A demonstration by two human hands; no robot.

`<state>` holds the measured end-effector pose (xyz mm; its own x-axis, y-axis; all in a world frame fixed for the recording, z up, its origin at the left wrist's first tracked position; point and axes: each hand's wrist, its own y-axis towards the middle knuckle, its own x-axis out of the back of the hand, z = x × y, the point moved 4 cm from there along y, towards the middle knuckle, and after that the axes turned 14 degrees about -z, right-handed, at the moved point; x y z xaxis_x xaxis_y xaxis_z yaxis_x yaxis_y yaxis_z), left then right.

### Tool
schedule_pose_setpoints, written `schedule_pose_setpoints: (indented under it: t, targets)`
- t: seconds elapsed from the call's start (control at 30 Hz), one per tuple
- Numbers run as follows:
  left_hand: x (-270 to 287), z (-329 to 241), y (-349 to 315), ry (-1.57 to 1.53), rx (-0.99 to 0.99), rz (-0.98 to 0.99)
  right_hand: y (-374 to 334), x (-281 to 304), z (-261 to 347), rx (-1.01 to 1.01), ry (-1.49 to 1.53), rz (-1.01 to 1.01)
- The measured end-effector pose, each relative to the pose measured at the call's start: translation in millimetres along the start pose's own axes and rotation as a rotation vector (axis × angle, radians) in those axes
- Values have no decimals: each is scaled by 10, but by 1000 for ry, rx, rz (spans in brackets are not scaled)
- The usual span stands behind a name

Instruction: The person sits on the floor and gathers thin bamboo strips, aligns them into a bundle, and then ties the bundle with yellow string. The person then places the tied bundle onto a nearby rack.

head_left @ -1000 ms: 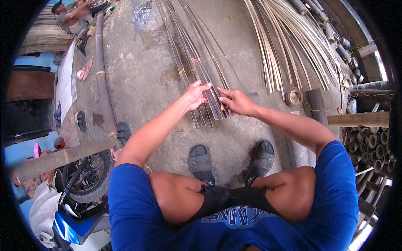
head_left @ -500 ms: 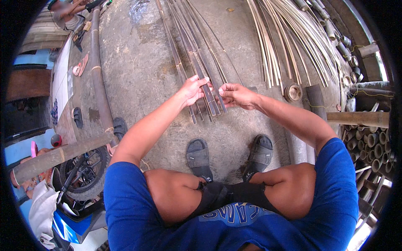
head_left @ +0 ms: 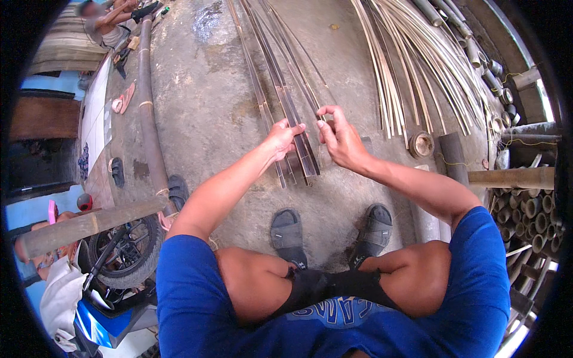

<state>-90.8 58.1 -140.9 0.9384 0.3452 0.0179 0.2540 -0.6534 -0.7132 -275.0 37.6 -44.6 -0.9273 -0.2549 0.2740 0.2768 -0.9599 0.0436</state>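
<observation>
My left hand (head_left: 284, 138) is closed around a bundle of long dark bamboo strips (head_left: 305, 160), thumb on top, with their near ends sticking out towards my feet. Other thin strips (head_left: 250, 71) run beside the bundle, away along the concrete floor. Just to the right, my right hand (head_left: 344, 138) has its fingers curled, thumb and index finger at a separate thin bamboo strip (head_left: 308, 92). Its other fingers are folded and partly hidden.
Pale bamboo strips (head_left: 412, 71) lie fanned out at the far right. A short bamboo piece (head_left: 421, 144) and stacked bamboo tubes (head_left: 528, 209) are on the right. A long pole (head_left: 146, 107) and a motorcycle (head_left: 128, 250) are on the left; another person (head_left: 110, 27) sits far left.
My right hand has risen slightly away from the near strip ends, its index finger now bent up. The left hand keeps hold of the bundle, and the whole view has shifted slightly.
</observation>
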Motion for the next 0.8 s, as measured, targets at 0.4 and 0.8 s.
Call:
schedule_pose_setpoints:
  t: [0.4, 0.8]
  targets:
    - [88, 16, 88, -164, 17, 149, 108, -169, -502, -100, 90, -49]
    - [25, 15, 79, -202, 16, 179, -16, -252, -735, -521, 198, 392]
